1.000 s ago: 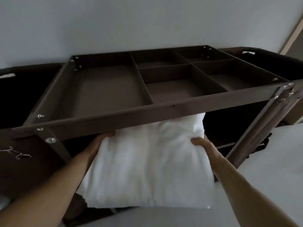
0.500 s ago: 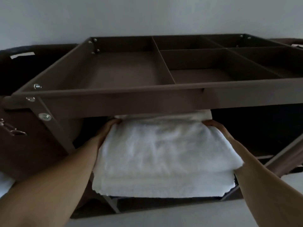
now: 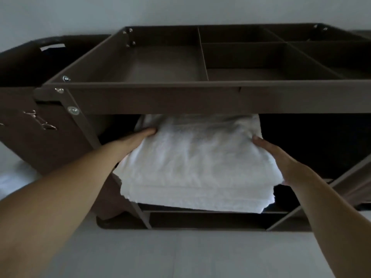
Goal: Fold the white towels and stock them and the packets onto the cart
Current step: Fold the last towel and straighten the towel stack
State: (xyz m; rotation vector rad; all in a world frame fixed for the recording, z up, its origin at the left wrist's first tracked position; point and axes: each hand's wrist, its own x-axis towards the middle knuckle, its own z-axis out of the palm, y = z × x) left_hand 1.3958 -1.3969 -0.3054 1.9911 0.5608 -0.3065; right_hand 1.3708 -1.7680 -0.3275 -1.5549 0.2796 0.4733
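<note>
**Towels** [image 3: 196, 163]: white, folded, several layers in one stack. They lie on the shelf [image 3: 210, 213] of the cart [image 3: 84, 127], under the tray [image 3: 180, 99]. The near edge overhangs toward me and the far end is tucked beneath the tray rim.

**Left hand** [image 3: 140, 137]: fingers straight, laid against the stack's left side.

**Right hand** [image 3: 269, 151]: fingers nearly straight, resting on the stack's right top edge. Neither hand curls round the cloth; I cannot see the thumbs.

**Tray:** divided into compartments; those that show hold nothing.

**Packets:** none in view.

**Status (my judgement):** this stack is folded and almost stocked. It needs sliding further in and squaring. The packets are not yet stocked. I cannot tell whether more towels are waiting.
</note>
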